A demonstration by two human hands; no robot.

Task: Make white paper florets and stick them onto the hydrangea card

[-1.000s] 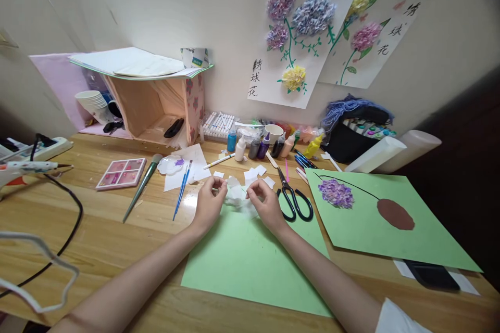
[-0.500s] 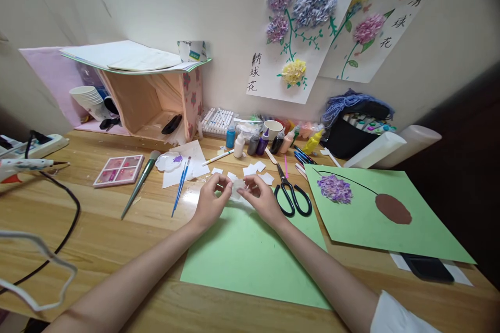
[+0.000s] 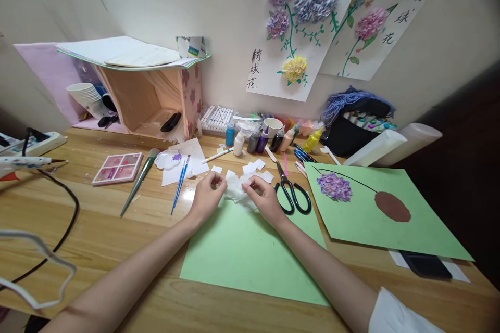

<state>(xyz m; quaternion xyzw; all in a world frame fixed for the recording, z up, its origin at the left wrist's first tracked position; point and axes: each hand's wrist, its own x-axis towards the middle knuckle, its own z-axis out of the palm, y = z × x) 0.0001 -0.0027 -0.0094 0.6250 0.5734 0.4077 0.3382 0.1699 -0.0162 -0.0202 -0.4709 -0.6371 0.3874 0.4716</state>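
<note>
Thin white tissue paper (image 3: 235,187) stretches between my two hands, over the far edge of a green sheet of card (image 3: 253,255). My left hand (image 3: 209,192) is closed, thumb and fingers pinching the paper's left side. On the other side my right hand (image 3: 263,199) pinches it between thumb and fingertips. Several small white paper pieces (image 3: 253,166) lie just beyond my hands. Close to my right hand rest scissors with black handles (image 3: 289,192). Where one layer of tissue ends and another begins, I cannot make out.
At right lies a green card with a purple flower (image 3: 334,187) and a brown oval. Paint bottles (image 3: 262,140) stand along the back. Two thin blue brushes (image 3: 180,184), a large brush (image 3: 140,179) and a pink palette (image 3: 117,168) are at left, near a glue gun (image 3: 25,162).
My hands have drawn slightly apart, the left one moving left. More of the white tissue now shows spread between them. The whole view has shifted a little.
</note>
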